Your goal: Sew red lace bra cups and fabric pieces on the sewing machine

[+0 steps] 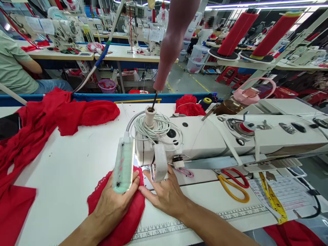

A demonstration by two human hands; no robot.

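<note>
My left hand (114, 201) lies flat, fingers spread, on a small piece of red lace fabric (130, 218) at the front of the white table (66, 171). My right hand (166, 194) rests beside it with fingers stretched toward the needle area of the white sewing machine (230, 136), touching the fabric's edge. A long work lamp (123, 164) on a flexible neck hangs over my left fingers and hides part of the cloth.
A heap of red fabric (38, 126) covers the table's left side. Scissors with red and yellow handles (234, 182), a yellow tape measure (273, 198) and a paper sheet (289, 191) lie to the right. Red thread cones (237, 32) stand behind. A person in green (12, 65) sits far left.
</note>
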